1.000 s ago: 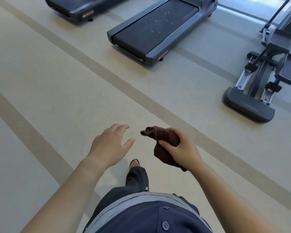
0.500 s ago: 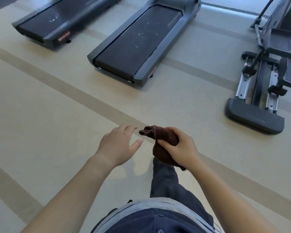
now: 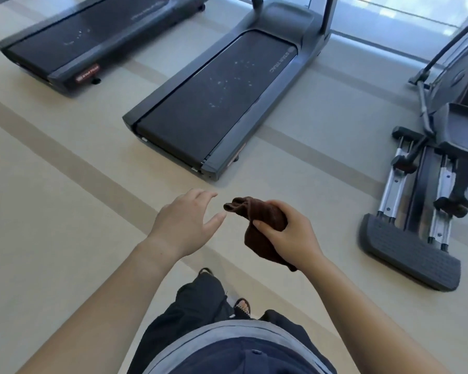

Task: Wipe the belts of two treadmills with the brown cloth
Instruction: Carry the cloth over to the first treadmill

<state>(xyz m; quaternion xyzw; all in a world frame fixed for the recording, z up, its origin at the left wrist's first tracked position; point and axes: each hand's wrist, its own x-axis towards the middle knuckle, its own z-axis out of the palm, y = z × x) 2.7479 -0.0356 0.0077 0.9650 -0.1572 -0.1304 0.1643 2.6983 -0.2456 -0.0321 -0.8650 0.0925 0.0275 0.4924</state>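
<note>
My right hand (image 3: 289, 238) grips a bunched brown cloth (image 3: 260, 220) in front of my waist. My left hand (image 3: 185, 224) hovers just left of the cloth, fingers spread, holding nothing and not touching it. Ahead on the floor stands the nearer treadmill (image 3: 216, 103), its dark belt speckled with pale marks, its rear end a short way beyond my hands. A second treadmill (image 3: 73, 47) lies further left, its belt also marked with a few pale specks.
An elliptical trainer (image 3: 427, 201) with grey pedals and a ribbed rear foot stands at the right. Beige floor with darker stripes (image 3: 65, 160) runs between me and the machines. My dark trousers and sandalled feet (image 3: 242, 306) show below.
I have walked closer: both treadmills and the elliptical now sit larger and lower in view. My hands keep the same pose, the right one still gripping the cloth.
</note>
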